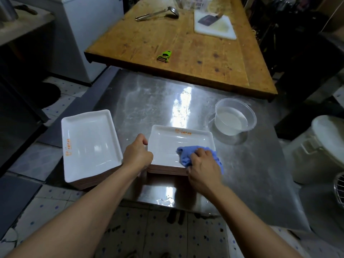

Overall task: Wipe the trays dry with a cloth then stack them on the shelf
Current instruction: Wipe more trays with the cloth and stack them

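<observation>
The right hand, fingers curled round the blue cloth, is pressing it into the near right corner of the top tray, whose unwiped length is running leftward toward the left hand gripping its left rim.

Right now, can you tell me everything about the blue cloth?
The blue cloth is soft-looking fabric, bunched up and crumpled, not spread flat. The right hand grips it and presses it into the near right corner of the white tray, the top one of a stack on the steel table. Part of it sticks out to the left of the fingers, and part hangs past the tray's right edge. The left hand holds the tray's left rim, not the cloth. Whether the cloth is wet cannot be seen.
</observation>
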Available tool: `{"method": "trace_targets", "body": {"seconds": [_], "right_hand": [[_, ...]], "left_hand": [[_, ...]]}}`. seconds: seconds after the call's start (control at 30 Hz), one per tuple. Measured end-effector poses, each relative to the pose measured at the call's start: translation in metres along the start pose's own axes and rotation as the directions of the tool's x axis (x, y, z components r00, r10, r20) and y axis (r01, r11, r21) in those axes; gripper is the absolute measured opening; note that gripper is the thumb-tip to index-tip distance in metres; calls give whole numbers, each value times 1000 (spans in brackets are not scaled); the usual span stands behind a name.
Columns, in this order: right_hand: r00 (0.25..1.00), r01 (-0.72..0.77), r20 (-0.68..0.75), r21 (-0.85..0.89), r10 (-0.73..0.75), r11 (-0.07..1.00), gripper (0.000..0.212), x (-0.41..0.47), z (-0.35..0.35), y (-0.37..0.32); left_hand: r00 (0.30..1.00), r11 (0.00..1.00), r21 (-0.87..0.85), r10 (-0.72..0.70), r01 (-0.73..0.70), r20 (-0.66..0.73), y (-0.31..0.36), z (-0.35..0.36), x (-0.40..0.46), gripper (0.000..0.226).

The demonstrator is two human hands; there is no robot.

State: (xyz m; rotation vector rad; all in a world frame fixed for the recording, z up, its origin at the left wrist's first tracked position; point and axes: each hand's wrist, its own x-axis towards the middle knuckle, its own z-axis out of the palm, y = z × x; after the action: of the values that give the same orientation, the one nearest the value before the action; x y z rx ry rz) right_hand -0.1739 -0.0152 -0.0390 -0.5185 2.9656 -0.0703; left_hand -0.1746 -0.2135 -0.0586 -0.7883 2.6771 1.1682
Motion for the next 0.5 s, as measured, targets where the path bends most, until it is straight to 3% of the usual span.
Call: {"method": "trace_targets", "body": {"seconds": [0.13, 0.23, 0.4, 0.5], "right_hand": [[992, 123, -55, 246, -113, 961, 29, 8, 10, -48], [979, 201, -52, 327, -195, 923, 33, 18, 15, -70], [953, 301, -54, 192, -297, 934, 38, 8, 26, -47], [970, 244, -65, 153, -236, 958, 37, -3, 23, -21]], "left_hand": [[1000, 999, -28, 23, -23, 1, -3, 1, 1, 20], [998, 998, -39, 54, -53, 18, -5, 0, 3, 15], [999, 998, -43, 41, -40, 28, -6, -1, 4, 18], [1000, 1000, -26, 0, 0, 18, -4, 0, 3, 21]]}}
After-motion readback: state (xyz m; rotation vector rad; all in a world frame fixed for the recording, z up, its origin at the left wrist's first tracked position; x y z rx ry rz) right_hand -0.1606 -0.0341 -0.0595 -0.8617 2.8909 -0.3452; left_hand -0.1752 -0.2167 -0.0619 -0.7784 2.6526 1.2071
